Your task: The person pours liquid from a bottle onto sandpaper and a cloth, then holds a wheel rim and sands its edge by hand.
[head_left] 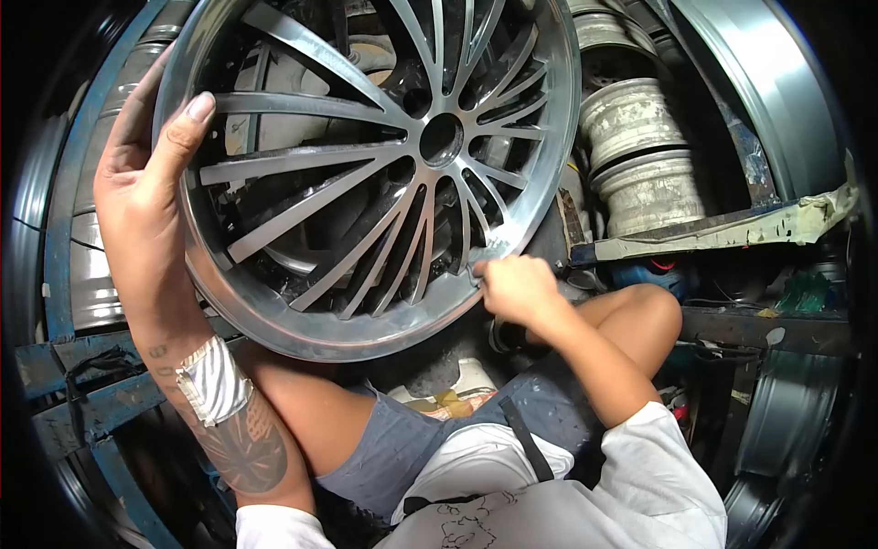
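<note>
A large multi-spoke alloy wheel rim fills the upper middle of the head view, tilted up above my legs, its spoked face towards me. My left hand grips its left edge, thumb over the front lip and fingers behind, partly hidden. Low on the right side of the lip, my right hand is closed with its fingertips pressed to the metal. Pinched there is a small grey piece of sandpaper, mostly covered by the fingers. Around that spot the lip looks dull and smeared.
Several worn, stacked wheels stand on a rack at the right, behind a paint-chipped metal rail. A large silver rim sits at upper right. Blue metal framing runs along the left. More rims lie at lower right.
</note>
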{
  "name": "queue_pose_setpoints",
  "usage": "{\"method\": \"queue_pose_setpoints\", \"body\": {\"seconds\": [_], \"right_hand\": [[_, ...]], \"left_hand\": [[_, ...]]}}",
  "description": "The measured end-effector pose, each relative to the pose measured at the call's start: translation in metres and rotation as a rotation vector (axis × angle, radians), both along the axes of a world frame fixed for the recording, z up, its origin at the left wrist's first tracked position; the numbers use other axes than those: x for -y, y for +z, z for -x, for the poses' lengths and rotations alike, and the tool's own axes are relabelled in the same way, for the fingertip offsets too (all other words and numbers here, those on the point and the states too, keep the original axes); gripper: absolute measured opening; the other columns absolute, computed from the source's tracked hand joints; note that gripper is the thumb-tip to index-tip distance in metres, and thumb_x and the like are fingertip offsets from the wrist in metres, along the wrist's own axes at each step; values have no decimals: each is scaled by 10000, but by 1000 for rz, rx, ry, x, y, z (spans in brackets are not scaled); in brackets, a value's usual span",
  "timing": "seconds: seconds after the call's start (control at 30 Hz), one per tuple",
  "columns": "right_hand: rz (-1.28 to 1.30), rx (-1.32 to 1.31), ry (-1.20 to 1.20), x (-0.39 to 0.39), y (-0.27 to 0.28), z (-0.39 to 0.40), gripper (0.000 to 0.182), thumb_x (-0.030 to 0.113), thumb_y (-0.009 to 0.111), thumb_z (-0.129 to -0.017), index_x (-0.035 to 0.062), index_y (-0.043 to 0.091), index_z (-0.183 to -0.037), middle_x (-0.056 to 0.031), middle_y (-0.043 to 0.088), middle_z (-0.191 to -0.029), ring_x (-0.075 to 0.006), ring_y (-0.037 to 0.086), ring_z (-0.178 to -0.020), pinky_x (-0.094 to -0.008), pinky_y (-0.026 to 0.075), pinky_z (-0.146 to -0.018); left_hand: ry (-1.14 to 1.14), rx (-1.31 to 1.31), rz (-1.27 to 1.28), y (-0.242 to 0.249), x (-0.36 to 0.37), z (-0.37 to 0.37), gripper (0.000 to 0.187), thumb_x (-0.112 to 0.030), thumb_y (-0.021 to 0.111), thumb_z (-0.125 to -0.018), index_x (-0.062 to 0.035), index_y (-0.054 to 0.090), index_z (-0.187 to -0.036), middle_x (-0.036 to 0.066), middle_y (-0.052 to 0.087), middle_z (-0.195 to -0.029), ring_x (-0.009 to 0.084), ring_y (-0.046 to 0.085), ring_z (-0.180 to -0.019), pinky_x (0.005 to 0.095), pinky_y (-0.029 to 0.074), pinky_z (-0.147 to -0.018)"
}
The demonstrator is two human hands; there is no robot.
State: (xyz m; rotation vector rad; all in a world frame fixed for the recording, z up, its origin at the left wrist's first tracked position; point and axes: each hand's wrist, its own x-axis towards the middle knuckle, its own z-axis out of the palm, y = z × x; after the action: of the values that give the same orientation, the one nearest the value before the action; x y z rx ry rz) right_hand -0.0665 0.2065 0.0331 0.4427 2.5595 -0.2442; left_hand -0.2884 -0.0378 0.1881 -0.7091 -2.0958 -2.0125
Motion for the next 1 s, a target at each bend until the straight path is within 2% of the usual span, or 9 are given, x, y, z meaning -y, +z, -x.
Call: {"method": "queue_pose_setpoints", "body": {"seconds": [0.1,0.23,0.33,0.37,0.47,0.57,0.67,0.87,1.0], "right_hand": [[33,-210,-206,-31,-11,-6,237,219,622,-860,131,777,-1016,-226,757,-936,-386,752,-937,-509,592,-848],[50,-69,-83,-3,-2,-14,367,315,667,-874,176,762,-1200,-247,757,-952,-410,743,-961,-519,586,-902],[68,-105,-228,-38,0,-5,367,290,660,-863,192,762,-1201,-229,763,-969,-389,748,-971,-509,589,-900],[-75,-71,-139,-24,-8,-8,371,286,659,-859,204,763,-1205,-226,763,-979,-382,750,-967,-509,589,-900],[21,-9,-41,-5,8,-13,373,295,664,-863,216,763,-1214,-223,764,-989,-376,751,-958,-498,595,-882],[9,-62,-214,-55,1,-2,370,309,677,-876,232,752,-1230,-196,768,-1011,-385,747,-962,-511,589,-891],[-24,3,-39,-12,0,-11,374,329,690,-878,227,747,-1233,-166,774,-999,-383,746,-962,-506,589,-892],[-66,28,-113,-20,7,-2,373,313,682,-864,196,762,-1209,-196,767,-1028,-384,739,-985,-492,586,-895],[114,16,-134,-20,8,-7,383,309,678,-861,197,759,-1219,-202,764,-1050,-376,738,-1012,-492,582,-925]], "left_hand": [[15,-37,-14,1,-6,-5,469,-122,765,-938,15,646,-1370,144,721,-1251,185,693,-1137,303,515,-1037],[14,-58,6,0,-4,-3,454,-121,755,-946,19,647,-1364,138,722,-1243,187,691,-1135,300,515,-1034],[13,-45,30,-3,1,3,457,-139,752,-952,4,646,-1373,141,718,-1261,201,690,-1161,309,513,-1040],[37,-49,43,-4,2,6,462,-158,759,-952,-11,649,-1376,138,719,-1257,205,686,-1171,314,511,-1048],[49,-10,55,-5,6,9,459,-162,764,-951,-22,654,-1374,134,715,-1264,199,679,-1181,317,506,-1054],[28,-12,42,-4,5,8,460,-160,761,-953,-15,651,-1375,129,713,-1269,190,676,-1178,312,504,-1051],[12,3,21,-3,4,8,464,-167,761,-954,-10,649,-1376,126,713,-1270,187,675,-1175,309,501,-1050],[34,-54,43,-2,-1,0,462,-174,759,-955,-18,650,-1376,132,709,-1286,198,672,-1196,314,497,-1066],[34,12,92,-3,6,3,456,-169,759,-952,-32,653,-1374,135,721,-1272,218,690,-1182,333,520,-1063]]}}
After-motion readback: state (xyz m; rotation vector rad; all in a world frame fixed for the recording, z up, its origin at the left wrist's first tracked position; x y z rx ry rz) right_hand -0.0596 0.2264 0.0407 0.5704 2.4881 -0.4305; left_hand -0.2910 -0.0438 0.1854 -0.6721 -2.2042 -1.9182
